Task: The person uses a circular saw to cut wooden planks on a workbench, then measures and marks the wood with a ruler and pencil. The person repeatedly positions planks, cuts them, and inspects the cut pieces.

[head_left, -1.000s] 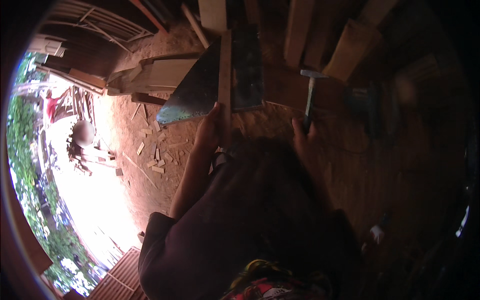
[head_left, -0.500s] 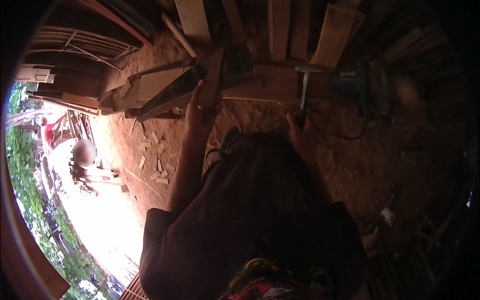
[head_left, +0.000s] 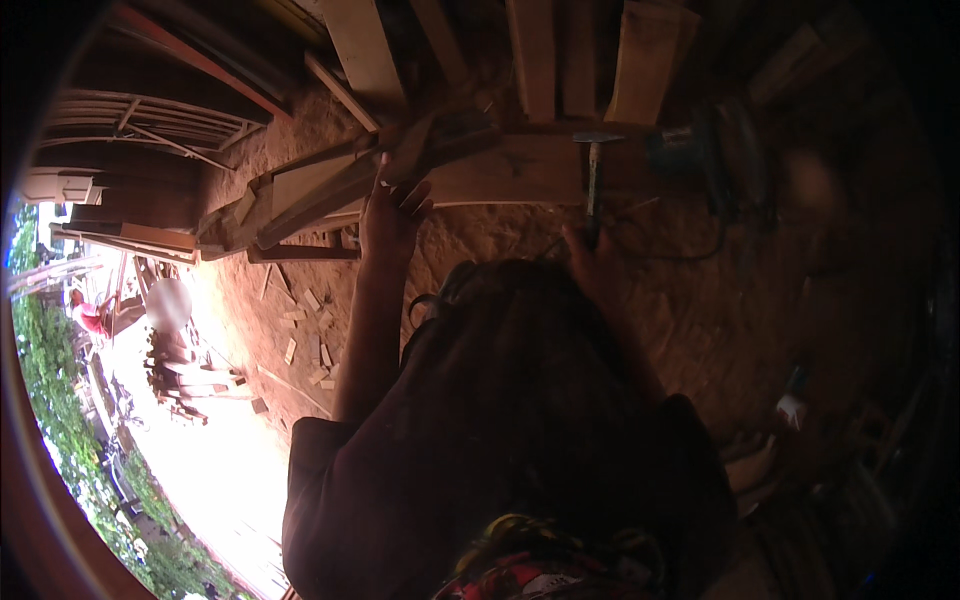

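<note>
My left hand (head_left: 392, 218) is at the bench, its fingers spread and nothing visibly gripped. Just beyond its fingertips a short dark wooden piece (head_left: 408, 152) lies slanted against a longer timber frame piece (head_left: 320, 195); whether the fingers touch it is hard to see. In my right hand (head_left: 585, 258) is a hammer (head_left: 594, 180), gripped low on the handle with its metal head pointing away from me. The hammer's head is over a wide brown plank (head_left: 530, 168) that runs across in front of me.
A power tool (head_left: 690, 150) with a cable rests at the right end of the plank. Upright boards (head_left: 645, 60) stand behind. Small wood offcuts (head_left: 312, 340) litter the dirt floor at left. Farther left, a person in red (head_left: 90, 315) is outside in bright light.
My left hand has let go of the short wooden piece, which has tipped down onto the timber. The hammer stays in my right hand; the view has shifted slightly.
</note>
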Available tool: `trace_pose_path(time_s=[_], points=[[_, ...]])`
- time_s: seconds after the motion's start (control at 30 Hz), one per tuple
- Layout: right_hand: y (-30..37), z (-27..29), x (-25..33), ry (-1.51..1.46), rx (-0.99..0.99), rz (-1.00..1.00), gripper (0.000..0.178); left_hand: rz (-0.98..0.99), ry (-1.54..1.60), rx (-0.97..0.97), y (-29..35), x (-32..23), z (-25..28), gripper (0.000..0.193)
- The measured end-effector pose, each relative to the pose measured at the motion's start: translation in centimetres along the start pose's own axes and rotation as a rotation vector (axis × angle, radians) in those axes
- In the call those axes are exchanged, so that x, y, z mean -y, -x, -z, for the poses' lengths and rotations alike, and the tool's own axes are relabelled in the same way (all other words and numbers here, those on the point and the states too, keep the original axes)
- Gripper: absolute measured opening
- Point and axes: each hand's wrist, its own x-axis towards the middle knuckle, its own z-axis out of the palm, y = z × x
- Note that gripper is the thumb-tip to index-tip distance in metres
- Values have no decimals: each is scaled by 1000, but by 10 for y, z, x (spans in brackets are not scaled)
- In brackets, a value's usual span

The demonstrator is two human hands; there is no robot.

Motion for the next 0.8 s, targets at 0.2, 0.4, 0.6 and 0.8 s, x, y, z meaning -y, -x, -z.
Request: trace_pose_path(time_s=[0.2,0.4,0.6,0.8], points=[[1,2,27,-68,63,-227,52,14,-40,8,-7,1,11,46],[-3,-17,-5,-204,15,-279,50,22,4,64,-6,3,15,44],[-2,0,24,-406,82,-296,43,-256,-338,220,5,17,-7,41],[-11,25,86,-711,73,-237,35,1,-169,176,21,26,-24,50]])
